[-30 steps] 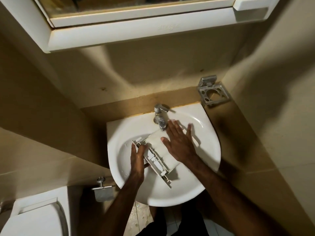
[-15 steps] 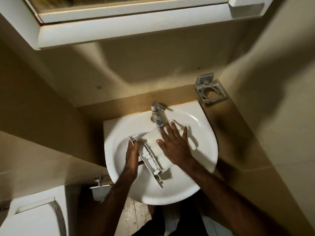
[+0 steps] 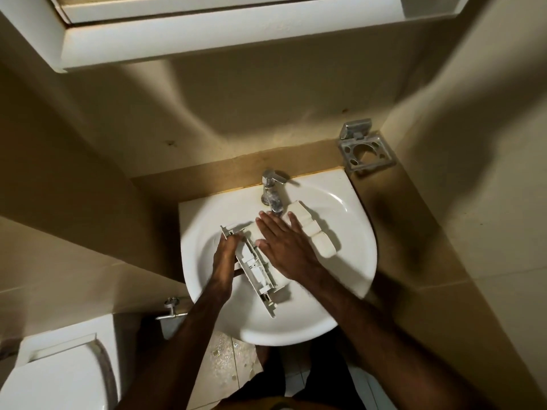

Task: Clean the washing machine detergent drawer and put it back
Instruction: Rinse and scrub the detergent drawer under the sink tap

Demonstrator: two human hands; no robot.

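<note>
White ceramic sink [image 3: 340, 279] at centre frame, beige walls, left hand [image 3: 226, 255] gripping detergent drawer [image 3: 307, 229], right hand [image 3: 284, 241] flat on it.

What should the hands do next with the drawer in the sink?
Probably slide the flat right hand along the drawer to rub it under the tap. The left hand already grips its front panel, steadying it over the sink.

A metal holder [image 3: 367, 149] is mounted beside the toilet [image 3: 53, 377] room's cabinet [image 3: 207, 39].
</note>
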